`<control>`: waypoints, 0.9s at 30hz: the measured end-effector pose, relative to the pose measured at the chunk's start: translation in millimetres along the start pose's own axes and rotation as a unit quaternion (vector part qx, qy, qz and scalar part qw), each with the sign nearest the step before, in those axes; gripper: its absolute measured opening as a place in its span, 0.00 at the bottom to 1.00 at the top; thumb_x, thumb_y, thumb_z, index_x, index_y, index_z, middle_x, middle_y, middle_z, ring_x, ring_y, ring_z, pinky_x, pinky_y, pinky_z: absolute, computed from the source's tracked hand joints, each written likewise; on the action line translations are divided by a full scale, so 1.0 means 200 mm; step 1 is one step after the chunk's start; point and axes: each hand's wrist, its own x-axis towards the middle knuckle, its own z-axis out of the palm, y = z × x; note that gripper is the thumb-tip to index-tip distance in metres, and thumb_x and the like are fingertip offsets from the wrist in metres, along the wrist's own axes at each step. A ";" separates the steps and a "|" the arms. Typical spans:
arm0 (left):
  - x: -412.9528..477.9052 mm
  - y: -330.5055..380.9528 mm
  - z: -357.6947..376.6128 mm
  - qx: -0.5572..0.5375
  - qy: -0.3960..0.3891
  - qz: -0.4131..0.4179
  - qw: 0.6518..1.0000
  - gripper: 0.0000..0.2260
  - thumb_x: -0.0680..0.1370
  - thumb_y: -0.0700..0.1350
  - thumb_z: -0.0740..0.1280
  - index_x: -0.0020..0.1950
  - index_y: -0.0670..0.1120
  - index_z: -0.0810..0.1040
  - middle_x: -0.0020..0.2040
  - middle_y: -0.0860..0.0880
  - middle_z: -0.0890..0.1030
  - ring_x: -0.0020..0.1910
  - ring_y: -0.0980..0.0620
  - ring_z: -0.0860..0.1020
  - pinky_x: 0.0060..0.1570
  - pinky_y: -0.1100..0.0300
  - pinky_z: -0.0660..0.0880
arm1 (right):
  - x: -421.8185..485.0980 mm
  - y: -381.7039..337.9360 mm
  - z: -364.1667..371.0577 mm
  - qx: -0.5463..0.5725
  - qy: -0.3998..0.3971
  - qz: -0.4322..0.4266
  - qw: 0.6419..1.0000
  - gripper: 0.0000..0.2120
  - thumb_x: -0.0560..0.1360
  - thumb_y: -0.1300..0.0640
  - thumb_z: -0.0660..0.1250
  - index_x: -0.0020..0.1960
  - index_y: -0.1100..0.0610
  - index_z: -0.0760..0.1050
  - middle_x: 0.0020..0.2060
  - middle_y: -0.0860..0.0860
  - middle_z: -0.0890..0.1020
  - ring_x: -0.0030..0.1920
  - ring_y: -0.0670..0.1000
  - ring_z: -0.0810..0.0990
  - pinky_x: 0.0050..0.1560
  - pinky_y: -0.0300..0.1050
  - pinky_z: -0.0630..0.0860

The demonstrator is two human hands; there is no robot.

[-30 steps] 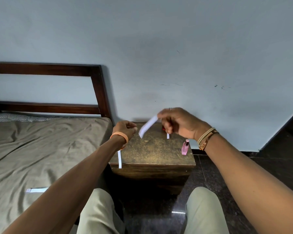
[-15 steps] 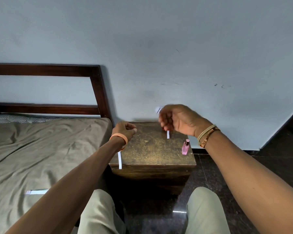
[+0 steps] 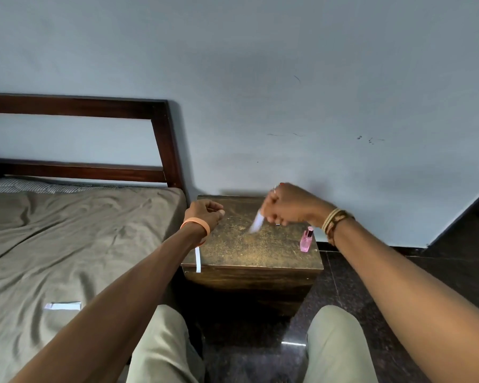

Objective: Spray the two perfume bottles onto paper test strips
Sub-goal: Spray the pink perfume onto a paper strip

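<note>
**Item: paper strip (image 3: 256,225), held.** It is pinched at its upper end in the right hand (image 3: 286,207) and slants down and left above the tabletop (image 3: 246,252). It is blurred, so probably in motion. I cannot tell whether its lower tip touches the wood.

**Step, as judged:** airing or flicking a strip between sprays.

**Handling notes:**
- Grip only the end away from the scent.
- Keep the free end off the dusty tabletop.
- Keep the swing short, since the pink bottle (image 3: 306,240) stands upright just beside the right wrist, near the tabletop's right edge, and could be knocked.

**Right-hand fingers (image 3: 271,214):** curled tight, closed around the strip's top. A small white piece shows under the hand, too small to identify.

**Left hand (image 3: 205,212):** hovers over the tabletop's left rear corner. Its fingers (image 3: 216,210) are curled into a loose fist with the thumb against them, and nothing shows inside.

**Other stock:**
- A second strip (image 3: 197,259) lies at the tabletop's front left corner, overhanging the edge.
- A third strip (image 3: 62,306) lies flat on the bed (image 3: 67,239).
- Only one bottle is in view, and the other cannot be found.
</note>
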 end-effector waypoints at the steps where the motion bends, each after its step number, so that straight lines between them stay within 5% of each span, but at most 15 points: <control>1: 0.00 0.00 0.00 -0.005 -0.001 -0.002 1.000 0.08 0.74 0.39 0.71 0.39 0.50 0.79 0.37 0.48 0.82 0.38 0.51 0.80 0.45 0.54 0.81 | 0.02 0.04 0.04 -0.106 0.018 0.014 0.994 0.05 0.76 0.64 0.67 0.46 0.64 0.81 0.39 0.50 0.84 0.36 0.53 0.78 0.37 0.45 0.75; 8: 0.00 -0.05 0.03 -0.004 -0.015 -0.025 1.000 0.03 0.75 0.38 0.70 0.46 0.45 0.81 0.39 0.48 0.82 0.36 0.52 0.80 0.38 0.60 0.79 | 0.12 0.19 0.16 -0.105 0.097 0.023 0.989 0.06 0.79 0.58 0.66 0.45 0.56 0.79 0.38 0.52 0.84 0.42 0.55 0.84 0.46 0.50 0.82; 17: 0.20 -0.22 0.10 0.000 -0.030 -0.062 0.998 0.05 0.75 0.39 0.70 0.42 0.49 0.80 0.40 0.49 0.82 0.37 0.54 0.80 0.36 0.61 0.78 | 0.50 0.31 0.22 -0.163 0.107 0.038 0.980 0.06 0.81 0.57 0.62 0.50 0.56 0.78 0.37 0.48 0.79 0.36 0.48 0.77 0.35 0.41 0.70; 20: 0.33 -0.31 0.14 0.005 -0.030 -0.076 0.997 0.06 0.75 0.40 0.71 0.41 0.51 0.80 0.41 0.50 0.82 0.42 0.51 0.82 0.44 0.55 0.81 | 0.67 0.37 0.27 -0.151 0.045 0.038 0.987 0.06 0.81 0.57 0.62 0.49 0.55 0.77 0.39 0.48 0.81 0.41 0.53 0.82 0.40 0.46 0.76; 24: 0.50 -0.43 0.18 0.011 -0.024 -0.093 0.995 0.07 0.73 0.40 0.71 0.40 0.52 0.80 0.41 0.49 0.83 0.44 0.49 0.83 0.49 0.52 0.81 | 0.88 0.44 0.35 0.000 -0.133 0.096 0.986 0.04 0.81 0.57 0.63 0.50 0.57 0.75 0.42 0.54 0.85 0.41 0.51 0.83 0.43 0.47 0.81; 27: 0.64 -0.51 0.20 0.021 -0.017 -0.093 0.995 0.06 0.72 0.41 0.72 0.40 0.52 0.80 0.40 0.49 0.83 0.44 0.49 0.83 0.50 0.50 0.81 | 1.08 0.52 0.41 -0.070 -0.138 0.097 0.983 0.06 0.82 0.58 0.62 0.47 0.57 0.75 0.40 0.53 0.83 0.39 0.50 0.81 0.41 0.46 0.77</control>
